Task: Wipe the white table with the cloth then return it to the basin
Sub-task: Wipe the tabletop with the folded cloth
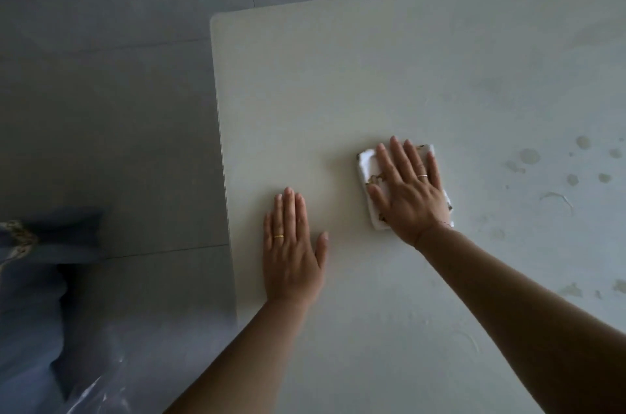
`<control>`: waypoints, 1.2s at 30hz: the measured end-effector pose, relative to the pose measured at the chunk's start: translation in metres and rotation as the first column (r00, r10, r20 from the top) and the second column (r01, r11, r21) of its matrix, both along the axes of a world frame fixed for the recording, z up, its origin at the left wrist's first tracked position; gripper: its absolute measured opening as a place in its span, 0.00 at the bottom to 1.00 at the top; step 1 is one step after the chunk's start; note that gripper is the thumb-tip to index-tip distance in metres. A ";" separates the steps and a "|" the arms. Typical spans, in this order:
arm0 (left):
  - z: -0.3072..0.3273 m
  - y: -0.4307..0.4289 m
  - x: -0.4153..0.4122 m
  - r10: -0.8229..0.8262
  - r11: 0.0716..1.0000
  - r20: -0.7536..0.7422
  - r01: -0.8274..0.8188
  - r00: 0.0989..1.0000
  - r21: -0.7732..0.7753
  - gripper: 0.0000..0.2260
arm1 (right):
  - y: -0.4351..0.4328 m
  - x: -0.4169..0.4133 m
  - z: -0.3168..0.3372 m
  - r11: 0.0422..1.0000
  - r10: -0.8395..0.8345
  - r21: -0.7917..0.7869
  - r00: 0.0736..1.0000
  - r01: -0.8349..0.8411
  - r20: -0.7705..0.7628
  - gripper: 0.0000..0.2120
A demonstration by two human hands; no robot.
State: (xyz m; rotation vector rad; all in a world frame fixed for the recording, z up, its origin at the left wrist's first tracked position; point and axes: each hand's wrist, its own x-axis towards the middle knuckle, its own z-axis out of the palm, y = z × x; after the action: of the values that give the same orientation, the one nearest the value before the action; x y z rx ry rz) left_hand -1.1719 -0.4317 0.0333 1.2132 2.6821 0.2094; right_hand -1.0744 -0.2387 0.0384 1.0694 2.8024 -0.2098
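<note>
1 cloth (367,165) under flat right hand (408,197)

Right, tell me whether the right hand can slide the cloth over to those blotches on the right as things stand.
Probably yes. The right hand lies flat on the folded cloth, and the white table between it and the blotches is bare, so nothing blocks the sweep. The left hand rests apart.

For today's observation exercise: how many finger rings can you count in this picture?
2. One gold ring is on the left hand, flat on the white table. One ring is on the right hand, pressing the cloth. Others may be hidden.
</note>
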 end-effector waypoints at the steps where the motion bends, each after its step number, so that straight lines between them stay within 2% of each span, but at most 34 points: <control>1: -0.001 0.000 0.000 0.001 1.000 -0.002 -0.001 1.000 0.002 0.30 | 0.003 0.007 0.000 0.997 -0.080 -0.008 0.997 0.080 0.007 0.32; 3: -0.003 0.001 0.000 0.009 1.000 -0.009 -0.009 1.000 0.013 0.30 | -0.006 0.008 -0.001 0.968 -0.251 -0.026 0.968 0.251 0.018 0.32; 5: -0.004 0.002 0.001 0.019 1.000 -0.017 -0.019 1.000 0.022 0.30 | -0.037 -0.006 -0.002 0.944 -0.327 -0.042 0.945 0.327 -0.011 0.33; 7: -0.003 0.001 0.001 0.018 0.999 -0.014 -0.018 1.000 0.029 0.29 | -0.077 -0.015 -0.001 0.975 -0.217 -0.053 0.975 0.215 -0.043 0.33; 9: -0.001 0.002 0.002 0.016 0.999 -0.014 -0.015 1.000 0.030 0.27 | -0.099 -0.010 -0.001 0.998 -0.024 -0.060 0.997 0.020 -0.074 0.33; 11: 0.003 0.003 0.002 0.007 0.999 -0.013 -0.007 1.000 0.032 0.27 | -0.085 0.007 -0.001 0.988 0.148 -0.035 0.983 -0.152 -0.106 0.31; 13: 0.006 0.001 0.001 0.014 0.998 -0.019 -0.013 1.000 0.059 0.27 | -0.056 0.029 -0.002 0.983 0.181 0.011 0.980 -0.181 -0.085 0.31; 16: 0.010 -0.006 0.010 0.043 0.994 -0.008 -0.042 0.999 0.097 0.27 | -0.023 0.057 0.002 0.998 -0.070 -0.005 0.998 0.070 -0.001 0.33; 18: 0.010 -0.014 0.024 0.027 0.995 0.002 -0.027 1.000 0.092 0.27 | -0.030 0.056 0.002 0.968 -0.250 -0.024 0.968 0.250 0.025 0.33; 20: 0.007 -0.022 0.040 0.013 0.998 0.005 -0.013 1.000 0.068 0.27 | -0.056 0.043 0.004 0.938 -0.340 -0.073 0.941 0.339 0.008 0.33; 22: 0.004 -0.032 0.056 0.015 0.999 0.006 -0.016 1.000 0.046 0.27 | -0.090 0.037 0.005 0.966 -0.241 -0.100 0.971 0.240 0.006 0.33; 24: 0.001 -0.044 0.070 0.008 1.000 -0.007 -0.008 1.000 0.012 0.27 | -0.116 0.043 0.006 0.993 -0.048 -0.108 0.999 0.047 -0.006 0.32; 26: 0.000 -0.055 0.079 -0.008 1.000 -0.006 0.008 1.000 -0.010 0.27 | -0.110 0.058 0.005 0.988 0.113 -0.103 0.993 -0.117 -0.047 0.31; 28: -0.001 -0.060 0.080 -0.013 1.000 -0.004 0.013 1.000 -0.013 0.27 | -0.087 0.078 0.004 0.985 0.153 -0.068 0.987 -0.157 -0.056 0.31; 31: -0.001 -0.059 0.080 -0.005 1.000 -0.007 0.005 1.000 -0.016 0.28 | -0.055 0.110 0.005 0.993 -0.102 -0.054 0.995 0.101 -0.005 0.33; 34: -0.003 -0.059 0.081 0.001 1.000 -0.010 -0.001 1.000 -0.003 0.28 | -0.077 0.107 0.003 0.914 -0.397 -0.087 0.918 0.396 0.009 0.33; 36: -0.003 -0.060 0.081 -0.004 1.000 -0.012 0.004 1.000 0.000 0.28 | -0.120 0.092 0.005 0.906 -0.411 -0.117 0.911 0.406 -0.021 0.34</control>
State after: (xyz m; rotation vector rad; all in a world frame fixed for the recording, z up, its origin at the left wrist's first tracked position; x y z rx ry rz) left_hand -1.0906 -0.4913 0.0304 1.2239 2.6894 0.2014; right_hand -0.9820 -0.3590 0.0434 1.6315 2.5312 -0.4303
